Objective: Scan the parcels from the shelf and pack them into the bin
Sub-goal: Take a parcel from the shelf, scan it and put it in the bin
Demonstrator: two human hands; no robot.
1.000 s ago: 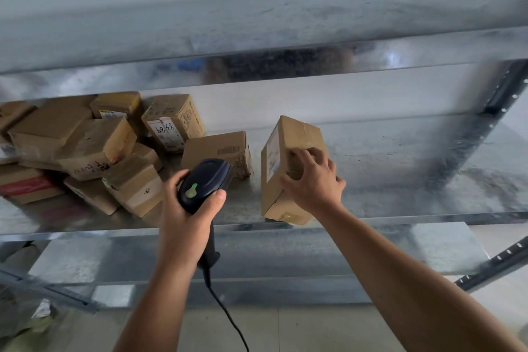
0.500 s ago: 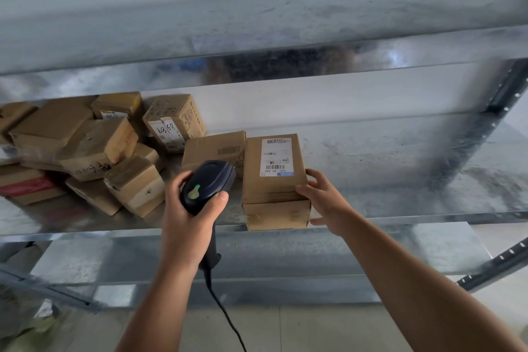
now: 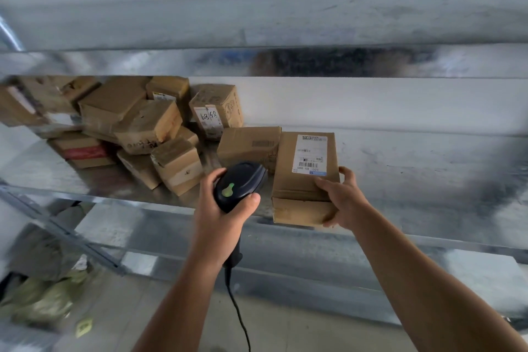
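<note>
Head view: my right hand [image 3: 341, 200] grips the labelled parcel [image 3: 305, 177] at the front edge of the metal shelf [image 3: 414, 168] — label up. Just left of it, my left hand [image 3: 220, 214] clasps the black scanner [image 3: 238, 184]. Further left lies a blurred heap of boxes [image 3: 137, 131], perhaps a dozen.
</note>
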